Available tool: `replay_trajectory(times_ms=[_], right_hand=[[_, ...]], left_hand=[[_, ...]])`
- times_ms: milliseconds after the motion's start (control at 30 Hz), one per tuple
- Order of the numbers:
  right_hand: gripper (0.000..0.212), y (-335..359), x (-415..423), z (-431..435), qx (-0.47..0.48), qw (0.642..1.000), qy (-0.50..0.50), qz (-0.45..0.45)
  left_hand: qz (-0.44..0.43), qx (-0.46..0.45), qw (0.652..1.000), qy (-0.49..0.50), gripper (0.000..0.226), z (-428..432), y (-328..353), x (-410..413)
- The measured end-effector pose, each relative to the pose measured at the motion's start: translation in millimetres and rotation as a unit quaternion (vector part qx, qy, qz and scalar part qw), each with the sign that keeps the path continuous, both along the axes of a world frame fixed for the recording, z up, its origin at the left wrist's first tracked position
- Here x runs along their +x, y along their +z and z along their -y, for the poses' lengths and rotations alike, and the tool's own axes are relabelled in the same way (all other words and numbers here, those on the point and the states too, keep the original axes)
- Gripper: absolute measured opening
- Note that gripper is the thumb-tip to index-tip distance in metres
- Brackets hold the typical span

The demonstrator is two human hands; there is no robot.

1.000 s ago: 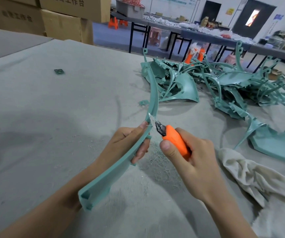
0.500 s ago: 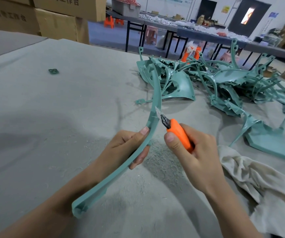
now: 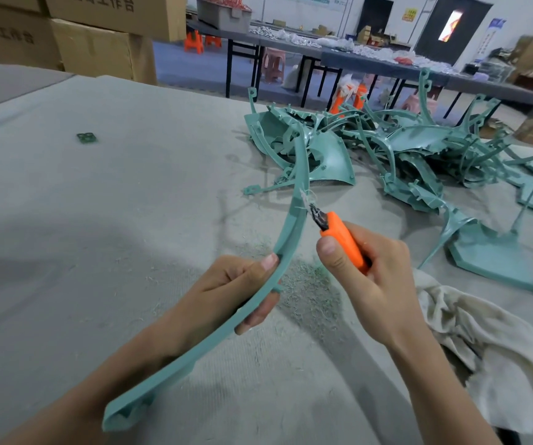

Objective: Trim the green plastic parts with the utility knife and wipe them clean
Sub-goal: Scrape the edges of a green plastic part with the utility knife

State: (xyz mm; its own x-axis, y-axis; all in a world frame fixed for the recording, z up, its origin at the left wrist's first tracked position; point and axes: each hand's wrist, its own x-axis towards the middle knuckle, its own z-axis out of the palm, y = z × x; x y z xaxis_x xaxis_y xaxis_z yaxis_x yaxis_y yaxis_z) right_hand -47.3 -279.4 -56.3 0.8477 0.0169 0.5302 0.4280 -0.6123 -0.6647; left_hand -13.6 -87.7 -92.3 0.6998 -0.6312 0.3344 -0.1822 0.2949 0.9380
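My left hand [image 3: 226,297] grips a long curved green plastic strip [image 3: 290,226] near its middle, thumb on top. The strip arcs from near my left forearm up toward the pile. My right hand [image 3: 374,274] holds an orange utility knife [image 3: 342,240]. Its blade tip touches the strip's right edge, where a thin pale shaving curls off. A pile of green plastic parts [image 3: 403,149] lies at the back right of the table. A crumpled off-white cloth [image 3: 483,342] lies under and beside my right wrist.
The grey felt-covered table [image 3: 114,220] carries fine shavings below the knife. A small green piece [image 3: 87,138] lies at the far left. Cardboard boxes [image 3: 91,43] stack at the back left. Other work tables [image 3: 371,59] stand beyond the table edge.
The knife blade has slid up along the strip's edge, away from my left hand, and a shaving now curls at the blade. My left hand keeps its hold.
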Motion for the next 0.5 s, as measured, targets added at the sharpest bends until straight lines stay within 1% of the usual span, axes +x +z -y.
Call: replay_trajectory(times_ms=[167, 333, 500], right_hand=[[0.068, 0.5, -0.3, -2.8, -0.004, 1.0, -0.018, 0.011], [0.051, 6.3, 5.6, 3.5, 0.013, 0.998, -0.055, 0.03], [0.051, 8.9, 10.0, 12.9, 0.024, 0.998, -0.042, 0.032]], left_hand=[[0.002, -0.002, 1.0, -0.005, 0.052, 1.3, 2.2, -1.1], [-0.006, 0.01, 0.999, -0.031, 0.05, 4.4, 4.6, -12.0], [-0.008, 0.048, 0.998, -0.031, 0.054, 3.3, 5.6, -14.7]])
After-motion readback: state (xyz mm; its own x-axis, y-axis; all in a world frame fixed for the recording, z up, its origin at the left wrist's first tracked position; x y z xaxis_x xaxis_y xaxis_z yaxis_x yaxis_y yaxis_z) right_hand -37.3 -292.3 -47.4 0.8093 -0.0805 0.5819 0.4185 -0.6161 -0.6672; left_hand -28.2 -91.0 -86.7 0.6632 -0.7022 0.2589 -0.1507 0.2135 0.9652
